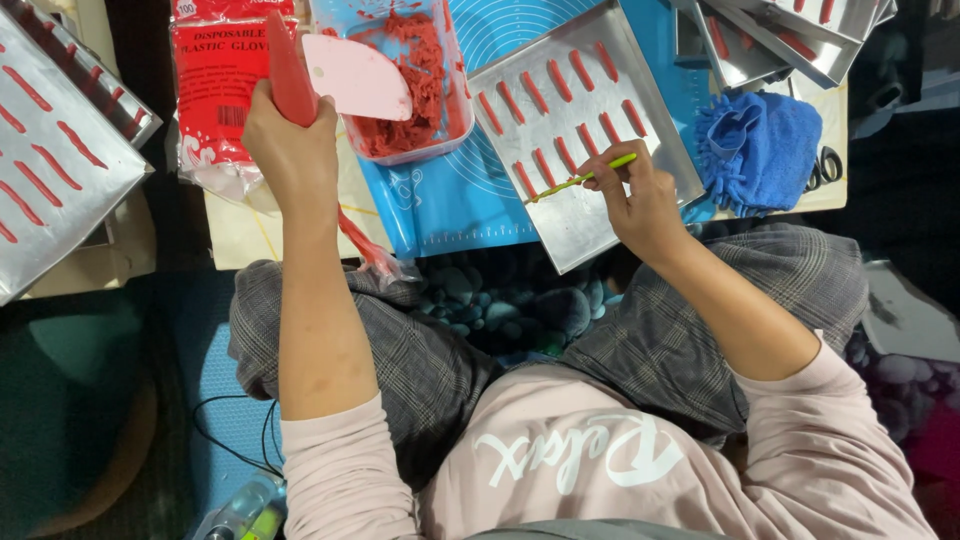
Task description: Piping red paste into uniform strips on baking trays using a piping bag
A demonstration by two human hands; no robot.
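Left hand (pixel 295 150) is closed around the lower end of a red piping bag (pixel 290 75), which stands upright above it, just beside a pink scraper (pixel 355 78) resting across the rim of a clear tub (pixel 455 100) of red paste. Right hand (pixel 640 200) has its fingers pinched together on a thin green stick (pixel 580 180), whose tip lies on the near part of a metal tray (pixel 580 225). That tray sits tilted on a blue mat (pixel 450 195) and carries two rows of short red strips (pixel 560 115) toward its far side; the near part under the stick is bare metal. A red-printed packet of plastic gloves (pixel 215 90) lies to the left of the tub. Further left, another foil-lined tray (pixel 60 170) holds longer red strips. A blue cloth mitt (pixel 760 150) lies to the right of the working tray, with stacked trays (pixel 790 40) beyond it at the far right. Both forearms are bare below pushed-up pink sleeves.
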